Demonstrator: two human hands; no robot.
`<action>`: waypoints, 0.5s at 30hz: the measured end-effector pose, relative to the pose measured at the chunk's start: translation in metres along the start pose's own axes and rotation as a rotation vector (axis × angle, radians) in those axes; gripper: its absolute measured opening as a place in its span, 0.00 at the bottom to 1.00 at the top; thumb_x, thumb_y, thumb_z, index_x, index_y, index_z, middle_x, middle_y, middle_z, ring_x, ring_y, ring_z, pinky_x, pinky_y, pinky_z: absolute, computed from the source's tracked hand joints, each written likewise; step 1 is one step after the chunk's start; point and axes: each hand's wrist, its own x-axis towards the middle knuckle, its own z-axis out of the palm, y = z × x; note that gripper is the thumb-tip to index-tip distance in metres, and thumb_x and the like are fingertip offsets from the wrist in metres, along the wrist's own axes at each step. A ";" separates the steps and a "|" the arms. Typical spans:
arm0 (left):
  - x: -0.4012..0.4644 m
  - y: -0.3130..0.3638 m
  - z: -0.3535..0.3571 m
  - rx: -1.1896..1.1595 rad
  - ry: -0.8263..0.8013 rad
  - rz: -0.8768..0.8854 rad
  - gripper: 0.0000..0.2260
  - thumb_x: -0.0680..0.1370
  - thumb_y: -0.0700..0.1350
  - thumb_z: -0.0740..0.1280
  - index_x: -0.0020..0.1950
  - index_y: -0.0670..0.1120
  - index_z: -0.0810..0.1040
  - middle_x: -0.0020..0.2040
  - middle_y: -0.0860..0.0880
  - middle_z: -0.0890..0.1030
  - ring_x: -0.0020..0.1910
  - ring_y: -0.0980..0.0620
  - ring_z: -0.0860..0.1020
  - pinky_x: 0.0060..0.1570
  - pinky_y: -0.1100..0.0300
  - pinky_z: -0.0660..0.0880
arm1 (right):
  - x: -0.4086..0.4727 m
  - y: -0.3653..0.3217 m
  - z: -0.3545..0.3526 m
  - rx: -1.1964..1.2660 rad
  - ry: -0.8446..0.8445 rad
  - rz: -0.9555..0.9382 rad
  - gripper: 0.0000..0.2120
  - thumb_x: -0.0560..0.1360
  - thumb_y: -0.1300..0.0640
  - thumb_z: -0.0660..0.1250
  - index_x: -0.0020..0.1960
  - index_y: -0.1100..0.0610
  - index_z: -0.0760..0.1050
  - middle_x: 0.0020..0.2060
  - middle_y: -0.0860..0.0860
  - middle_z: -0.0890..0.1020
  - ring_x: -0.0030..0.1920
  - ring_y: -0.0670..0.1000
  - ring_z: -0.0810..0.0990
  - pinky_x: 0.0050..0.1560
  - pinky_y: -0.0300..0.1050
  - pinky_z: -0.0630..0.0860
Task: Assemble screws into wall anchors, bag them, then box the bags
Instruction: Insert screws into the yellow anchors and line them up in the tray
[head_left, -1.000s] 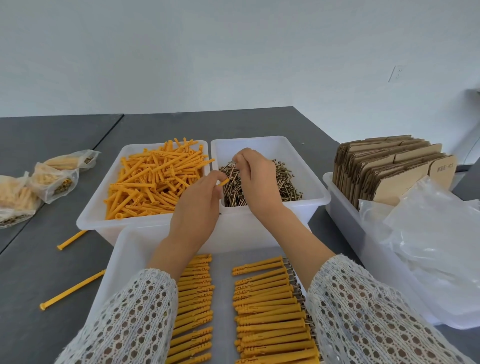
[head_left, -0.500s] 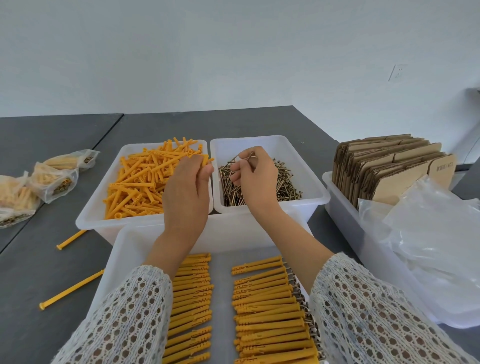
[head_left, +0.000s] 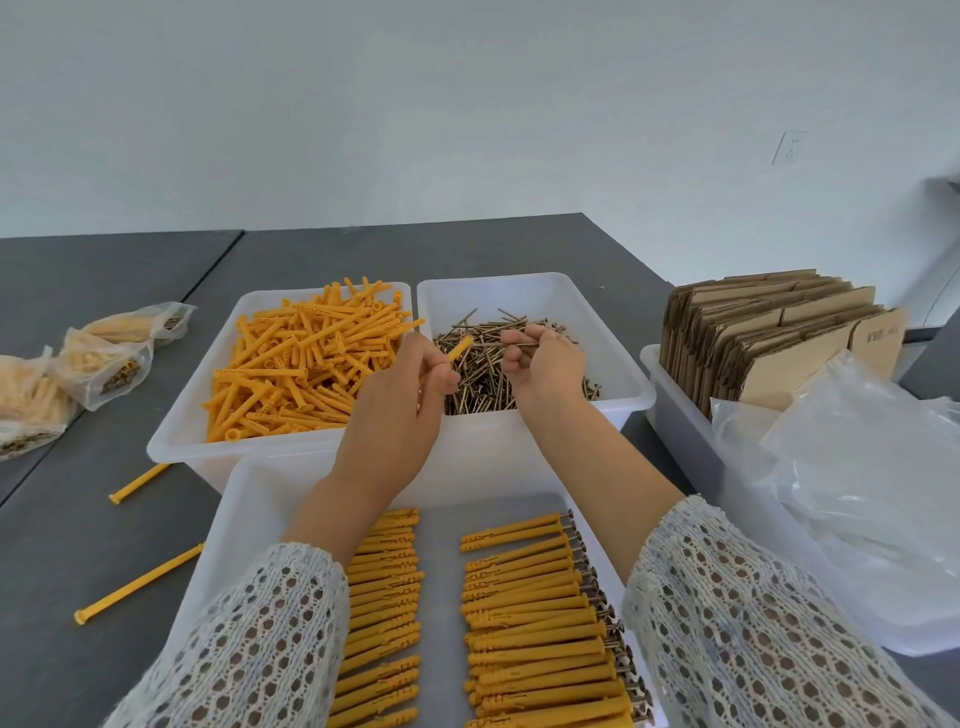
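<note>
Nearest the viewer, a white tray (head_left: 228, 519) holds two rows of assembled anchors (head_left: 530, 613), screw heads showing at the right ends of the right-hand row. Two loose orange anchors (head_left: 137, 584) lie on the grey bench (head_left: 93, 519) left of this tray. Above the tray's far edge, the left hand (head_left: 395, 410) has its grip clenched round a single orange anchor (head_left: 460, 348), whose tip projects up and to the right. The right hand (head_left: 545, 364) pinches a screw (head_left: 511, 343) that points left toward the anchor; the two parts stand near each other but apart. Beyond the hands sit two white bins side by side: the left bin (head_left: 182, 415) heaped with orange anchors, the right bin (head_left: 618, 364) with screws. At right, a bin (head_left: 675, 415) carries flattened cardboard boxes (head_left: 769, 338) and clear plastic bags (head_left: 857, 467). At far left lie filled bags (head_left: 104, 358).
</note>
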 end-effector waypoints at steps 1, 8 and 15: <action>0.001 -0.001 0.000 -0.022 0.002 -0.016 0.07 0.83 0.48 0.57 0.49 0.46 0.70 0.40 0.51 0.82 0.34 0.52 0.80 0.33 0.52 0.75 | 0.000 -0.001 0.000 0.015 0.005 0.015 0.12 0.82 0.69 0.46 0.54 0.62 0.68 0.32 0.59 0.77 0.24 0.49 0.69 0.25 0.37 0.66; 0.004 -0.002 0.002 0.033 -0.056 -0.082 0.07 0.82 0.36 0.60 0.57 0.46 0.72 0.36 0.53 0.81 0.34 0.57 0.79 0.36 0.63 0.74 | -0.001 0.001 0.002 -0.080 -0.028 -0.009 0.12 0.82 0.68 0.47 0.49 0.62 0.69 0.31 0.58 0.77 0.23 0.48 0.68 0.24 0.37 0.66; 0.002 0.006 0.016 0.581 -0.157 0.025 0.07 0.83 0.41 0.59 0.50 0.47 0.76 0.40 0.51 0.77 0.41 0.49 0.74 0.29 0.51 0.71 | -0.005 0.014 0.007 -0.372 -0.077 -0.246 0.14 0.84 0.63 0.49 0.44 0.60 0.69 0.27 0.55 0.79 0.21 0.46 0.69 0.24 0.38 0.69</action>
